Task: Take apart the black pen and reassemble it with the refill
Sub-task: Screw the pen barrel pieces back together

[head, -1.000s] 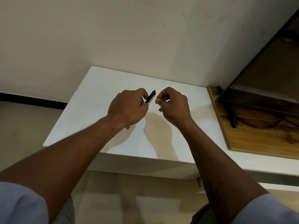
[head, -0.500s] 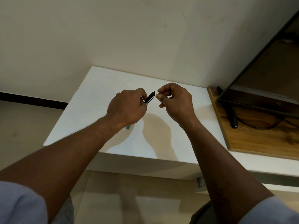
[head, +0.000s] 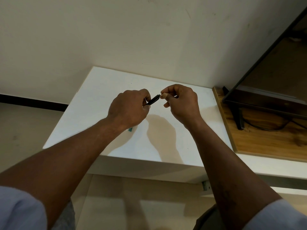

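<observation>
My left hand [head: 128, 110] is closed around the black pen [head: 153, 99], which sticks out up and to the right from between its thumb and fingers. My right hand [head: 181, 102] pinches thumb and forefinger at the pen's exposed tip; whether a small part sits in that pinch is too small to tell. Both hands hover above the white table [head: 103, 100]. Most of the pen's length is hidden inside my left fist. No separate refill is visible.
A small teal object [head: 130, 129] lies on the table, half hidden under my left wrist. To the right stands a wooden board [head: 259, 143] carrying a dark screen [head: 265, 97] on a stand with a cable. A cream wall runs behind.
My right hand has moved left and closed its fingertips onto the pen's tip, closing the gap seen earlier. My left hand has kept its grip, nearly in place.
</observation>
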A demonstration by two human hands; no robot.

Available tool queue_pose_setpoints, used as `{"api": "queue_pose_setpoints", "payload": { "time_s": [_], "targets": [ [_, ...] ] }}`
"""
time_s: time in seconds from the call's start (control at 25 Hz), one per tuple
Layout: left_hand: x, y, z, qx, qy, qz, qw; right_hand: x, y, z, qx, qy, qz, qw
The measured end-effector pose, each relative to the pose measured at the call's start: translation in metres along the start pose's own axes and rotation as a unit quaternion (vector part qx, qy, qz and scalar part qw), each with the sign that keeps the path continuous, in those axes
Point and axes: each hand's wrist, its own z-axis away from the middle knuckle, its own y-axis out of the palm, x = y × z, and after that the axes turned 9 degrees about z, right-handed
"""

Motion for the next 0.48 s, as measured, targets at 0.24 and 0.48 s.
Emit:
{"api": "queue_pose_setpoints", "payload": {
  "time_s": [0.24, 0.48],
  "targets": [
    [-0.0008, 0.0002, 0.0001, -0.003, 0.008, -0.001, 1.000, 0.0009, 0.0003, 0.0004, 0.000, -0.003, 0.003, 1.000],
    [-0.0003, 0.0006, -0.0002, -0.002, 0.007, -0.007, 1.000, 0.0009, 0.0000, 0.0009, 0.004, -0.007, 0.019, 1.000]
  ]
}}
